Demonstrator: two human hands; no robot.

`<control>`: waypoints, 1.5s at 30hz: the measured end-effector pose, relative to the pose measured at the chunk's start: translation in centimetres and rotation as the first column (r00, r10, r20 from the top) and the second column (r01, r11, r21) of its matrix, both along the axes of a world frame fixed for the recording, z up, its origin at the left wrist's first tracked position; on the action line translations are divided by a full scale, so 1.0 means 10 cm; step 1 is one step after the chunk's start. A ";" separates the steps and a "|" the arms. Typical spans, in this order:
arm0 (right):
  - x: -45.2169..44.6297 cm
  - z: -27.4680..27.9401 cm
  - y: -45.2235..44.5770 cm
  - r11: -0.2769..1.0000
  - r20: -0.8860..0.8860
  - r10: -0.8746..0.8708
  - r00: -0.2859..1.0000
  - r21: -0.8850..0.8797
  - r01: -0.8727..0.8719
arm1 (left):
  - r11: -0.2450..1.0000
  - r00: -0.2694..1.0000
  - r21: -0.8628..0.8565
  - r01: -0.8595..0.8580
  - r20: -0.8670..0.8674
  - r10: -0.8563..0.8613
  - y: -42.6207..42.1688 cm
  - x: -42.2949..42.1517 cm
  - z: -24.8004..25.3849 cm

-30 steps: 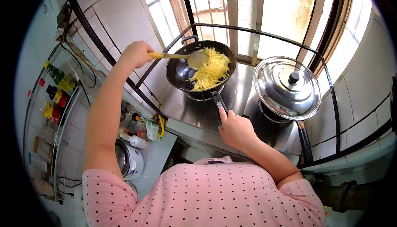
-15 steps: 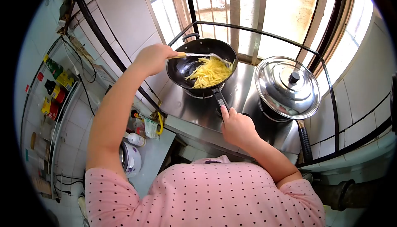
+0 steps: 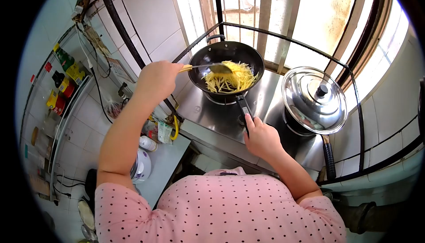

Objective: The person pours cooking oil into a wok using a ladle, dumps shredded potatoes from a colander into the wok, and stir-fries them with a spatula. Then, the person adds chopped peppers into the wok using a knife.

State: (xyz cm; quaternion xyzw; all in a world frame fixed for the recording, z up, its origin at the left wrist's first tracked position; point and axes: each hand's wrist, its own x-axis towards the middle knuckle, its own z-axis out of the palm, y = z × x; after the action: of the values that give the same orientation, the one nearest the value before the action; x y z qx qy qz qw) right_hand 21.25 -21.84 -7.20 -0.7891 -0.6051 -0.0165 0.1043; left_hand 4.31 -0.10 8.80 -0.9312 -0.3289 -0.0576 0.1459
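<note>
My left hand is closed round the yellowish handle of a metal spatula. The spatula's rounded head is over the yellow shredded potato in a black wok. The shreds are heaped toward the right side of the wok. My right hand grips the wok's black handle, with the thumb laid along its top. The wok sits over the left burner of a steel gas stove.
A lidded pan stands on the right burner, its black handle pointing toward me. A black metal rail runs behind the stove, by the window. At left are a shelf with sauce bottles and a white flowered pot.
The spatula has swung from the wok's right side toward its middle, and its head has turned. My left hand is lower in view. The whole scene has shifted slightly right as the camera moved.
</note>
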 end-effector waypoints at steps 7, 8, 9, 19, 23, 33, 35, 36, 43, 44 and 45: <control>0.00 0.09 0.00 0.999 -0.014 0.020 1.000 -0.037 -0.021 | 0.994 0.973 -0.021 0.111 0.205 -0.104 0.00 -0.13 -1.23; 0.00 0.10 -0.01 0.999 -0.013 0.024 1.000 -0.044 -0.024 | 0.993 0.974 -0.043 0.110 0.204 -0.099 -0.04 -0.23 -1.32; 0.00 0.11 -0.02 0.998 -0.015 0.028 0.999 -0.054 -0.029 | 0.996 0.969 -0.029 0.089 0.232 -0.080 -0.06 -0.33 -1.36; 0.02 0.02 0.03 0.997 0.037 0.069 0.997 0.031 -0.070 | 0.986 0.967 -0.169 -0.015 0.248 0.057 -0.47 -0.35 -1.33; 0.03 0.02 0.02 0.993 -0.018 0.080 0.997 0.091 -0.078 | 0.973 0.905 -0.225 0.043 0.422 0.057 -0.37 -0.22 -1.61; 0.02 -0.03 0.08 0.977 -0.017 0.156 0.988 0.152 -0.152 | 0.899 0.844 -0.436 0.040 0.497 0.204 -0.47 -0.25 -1.67; 0.01 -0.03 0.09 0.974 -0.020 0.169 0.985 0.154 -0.164 | 0.906 0.823 -0.418 0.058 0.534 0.193 -0.52 -0.32 -1.69; 0.00 -0.02 0.10 0.977 -0.046 0.168 0.985 0.139 -0.160 | 0.901 0.823 -0.429 0.061 0.533 0.198 -0.54 -0.37 -1.69; -0.16 0.16 0.17 0.885 -0.004 0.325 0.946 0.353 -0.303 | 0.947 0.752 -0.319 0.025 0.630 0.193 -0.66 -0.82 -1.80; -0.22 0.20 0.20 0.851 -0.028 0.384 0.923 0.399 -0.342 | 0.935 0.723 -0.353 0.039 0.656 0.218 -0.68 -0.91 -1.82; -0.28 0.23 0.23 0.803 -0.064 0.460 0.886 0.456 -0.384 | 0.923 0.721 -0.384 0.022 0.646 0.251 -0.69 -1.01 -1.84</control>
State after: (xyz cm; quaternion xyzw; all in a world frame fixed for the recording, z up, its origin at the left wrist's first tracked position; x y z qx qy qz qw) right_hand 18.44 -19.55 -4.86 -0.5894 -0.7356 -0.0580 0.3288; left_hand -5.80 -6.96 -9.57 -0.8314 -0.4221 -0.3252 -0.1579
